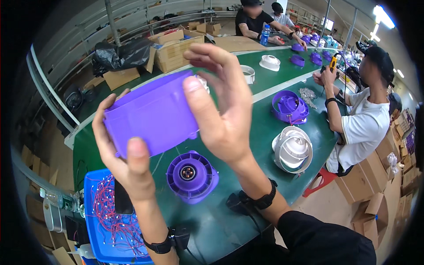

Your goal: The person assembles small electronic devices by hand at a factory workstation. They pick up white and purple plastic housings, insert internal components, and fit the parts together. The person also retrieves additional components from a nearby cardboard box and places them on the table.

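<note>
A purple plastic housing (152,117), round and open at the top, is held tilted above the bench. My left hand (126,165) grips its lower left side, thumb on the near wall and fingers round the far edge. At the housing's right end is my right hand (223,106). Its thumb lies over the wall's upper corner, while its fingers stand apart above the rim, a gap between them and the thumb. Below, a purple ribbed motor base (192,177) with copper-coloured parts at its centre sits on the green bench (221,229).
A blue tray (90,221) of red wires, with a dark phone-like slab (123,196), is at left. White fan-like housing (292,150) and purple housing (289,107) stand at right, near small metal parts (308,97). A co-worker (364,119) holds a yellow-and-black tool (333,64). Cardboard box (176,53) lies beyond.
</note>
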The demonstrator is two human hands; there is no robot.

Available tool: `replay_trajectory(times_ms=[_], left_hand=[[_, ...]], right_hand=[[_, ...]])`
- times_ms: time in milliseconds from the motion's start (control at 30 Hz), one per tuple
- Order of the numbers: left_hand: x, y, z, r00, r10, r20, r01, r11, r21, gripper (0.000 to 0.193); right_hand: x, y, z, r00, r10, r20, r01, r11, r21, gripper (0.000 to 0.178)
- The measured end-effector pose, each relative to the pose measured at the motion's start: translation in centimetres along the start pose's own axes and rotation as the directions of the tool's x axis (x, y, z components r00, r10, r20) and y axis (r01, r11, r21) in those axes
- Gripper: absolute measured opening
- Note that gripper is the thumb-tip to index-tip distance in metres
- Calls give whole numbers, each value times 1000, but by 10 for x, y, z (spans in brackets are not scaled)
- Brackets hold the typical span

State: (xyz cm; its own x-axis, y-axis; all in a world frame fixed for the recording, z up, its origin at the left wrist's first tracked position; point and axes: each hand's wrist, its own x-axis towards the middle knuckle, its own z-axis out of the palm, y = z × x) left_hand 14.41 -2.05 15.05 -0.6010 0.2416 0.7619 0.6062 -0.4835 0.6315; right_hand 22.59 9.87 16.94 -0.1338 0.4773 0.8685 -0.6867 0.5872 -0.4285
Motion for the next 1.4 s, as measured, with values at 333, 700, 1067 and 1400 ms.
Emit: replay_trajectory(times_ms=[333,700,1067,1400], left_hand=[[-7,1,13,993,121,-4,-121,991,-65,95],[-4,19,1,915,-298,272,330,941,-80,99],[3,22,-22,794,-347,499,356,931,81,126],[5,8,-10,937,72,342,-84,996,20,131]], right_hand=[[6,-15,-8,897,368,247,-413,895,169,52],[13,-2,-23,960,226,166,-227,974,-14,26],[6,-3,-15,916,-60,398,87,995,-49,44],[-4,-14,7,912,293,288,-372,887,274,77]])
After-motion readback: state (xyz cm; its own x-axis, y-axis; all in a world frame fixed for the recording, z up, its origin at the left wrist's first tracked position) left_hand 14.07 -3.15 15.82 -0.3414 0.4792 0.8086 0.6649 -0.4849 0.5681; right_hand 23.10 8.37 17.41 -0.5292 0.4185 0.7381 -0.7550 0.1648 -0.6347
